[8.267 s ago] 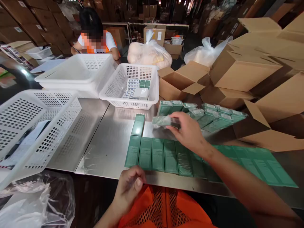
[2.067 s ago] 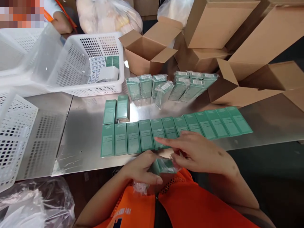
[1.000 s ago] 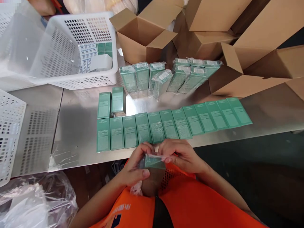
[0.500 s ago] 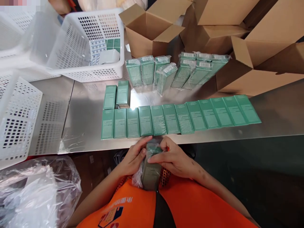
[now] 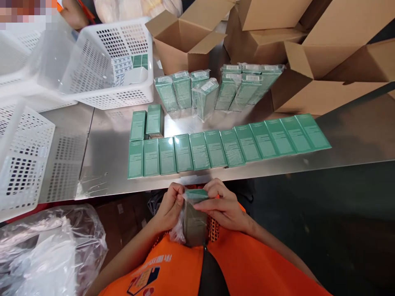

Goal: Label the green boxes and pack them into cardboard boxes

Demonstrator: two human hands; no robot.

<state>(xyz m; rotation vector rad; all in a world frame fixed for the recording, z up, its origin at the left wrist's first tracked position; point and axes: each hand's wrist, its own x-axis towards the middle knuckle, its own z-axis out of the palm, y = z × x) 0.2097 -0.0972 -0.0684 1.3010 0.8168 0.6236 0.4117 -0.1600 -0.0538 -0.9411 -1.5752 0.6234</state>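
1. Green box (image 5: pixel 195 220) stood on end against the person's orange vest, just below the surface (image 5: pixel 101 156) edge.
2. Left hand (image 5: pixel 168 205) and right hand (image 5: pixel 224 205) each had a grip pinched on its clear wrap at the top.
3. Row of green boxes (image 5: pixel 228 146) lay flat on the surface.

Both hands meet just below the middle of the frame, close against the chest, with the bare forearms running in from the lower left and the lower right to form a shallow V. The left hand (image 5: pixel 169 205) is curled with its knuckles facing up, thumb and fingertips pinched together at the upper inner edge, the wrist bent slightly inward. The right hand (image 5: pixel 222 205) lies a little flatter, back upward, its fingers bent and closed in a pinch toward the left hand, the two sets of fingertips near each other.
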